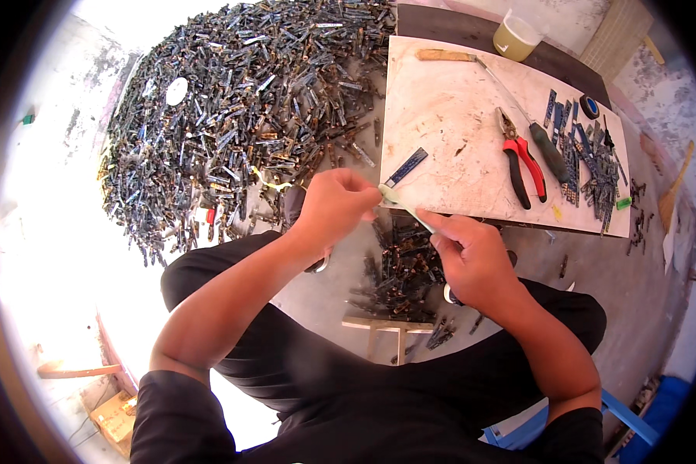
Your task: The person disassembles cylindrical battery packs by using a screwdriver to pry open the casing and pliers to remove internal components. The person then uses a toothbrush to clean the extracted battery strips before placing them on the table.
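Both grips closed: left hand [334, 207] and right hand [472, 259] pinch opposite ends of a pale green strip [404, 207].

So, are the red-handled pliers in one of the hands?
No, the red-handled pliers lie on the pale board, apart from both hands.

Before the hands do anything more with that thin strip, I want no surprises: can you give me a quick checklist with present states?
1. Both hands on the pale green strip: left hand and right hand each pinch an end: ok.
2. Strip intact: cannot tell.
3. Red-handled pliers within reach on the board: ok.
4. Screwdriver beside them: ok.
5. Board bare in front of the hands: not ok, a dark blue strip lies there.
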Motion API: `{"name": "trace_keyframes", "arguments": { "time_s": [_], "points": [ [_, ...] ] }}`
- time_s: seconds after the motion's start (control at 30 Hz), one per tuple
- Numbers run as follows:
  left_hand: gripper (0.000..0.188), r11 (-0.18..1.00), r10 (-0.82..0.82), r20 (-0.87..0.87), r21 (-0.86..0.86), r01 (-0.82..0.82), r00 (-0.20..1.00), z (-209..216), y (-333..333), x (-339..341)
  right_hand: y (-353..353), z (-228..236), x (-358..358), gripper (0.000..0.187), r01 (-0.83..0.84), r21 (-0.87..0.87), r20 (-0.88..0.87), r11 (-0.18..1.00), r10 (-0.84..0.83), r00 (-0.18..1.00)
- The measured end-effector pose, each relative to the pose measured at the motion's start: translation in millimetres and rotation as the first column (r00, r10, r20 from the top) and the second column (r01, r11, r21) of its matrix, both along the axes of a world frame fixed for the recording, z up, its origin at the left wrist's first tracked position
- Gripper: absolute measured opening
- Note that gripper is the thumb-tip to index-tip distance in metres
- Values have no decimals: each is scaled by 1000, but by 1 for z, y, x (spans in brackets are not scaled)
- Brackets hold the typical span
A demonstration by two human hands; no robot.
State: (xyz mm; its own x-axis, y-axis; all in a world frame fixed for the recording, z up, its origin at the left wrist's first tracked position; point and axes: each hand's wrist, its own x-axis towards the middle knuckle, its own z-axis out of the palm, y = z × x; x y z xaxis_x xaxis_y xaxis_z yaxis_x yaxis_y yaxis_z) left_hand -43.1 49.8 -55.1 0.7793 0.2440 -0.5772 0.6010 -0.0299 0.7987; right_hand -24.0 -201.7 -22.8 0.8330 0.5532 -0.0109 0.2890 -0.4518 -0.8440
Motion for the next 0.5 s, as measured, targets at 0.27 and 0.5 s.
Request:
{"name": "trace_keyframes", "arguments": {
  "time_s": [0.27,0.5],
  "points": [
    [9,594,-471,438,799,-91,765,11,-8,-5,-10,4,14,41,183,29,49,983,-184,982],
    [11,367,-706,324,928,-65,630,8,-11,-11,-11,2,12,39,144,-74,133,987,-133,982]
  ]
}}
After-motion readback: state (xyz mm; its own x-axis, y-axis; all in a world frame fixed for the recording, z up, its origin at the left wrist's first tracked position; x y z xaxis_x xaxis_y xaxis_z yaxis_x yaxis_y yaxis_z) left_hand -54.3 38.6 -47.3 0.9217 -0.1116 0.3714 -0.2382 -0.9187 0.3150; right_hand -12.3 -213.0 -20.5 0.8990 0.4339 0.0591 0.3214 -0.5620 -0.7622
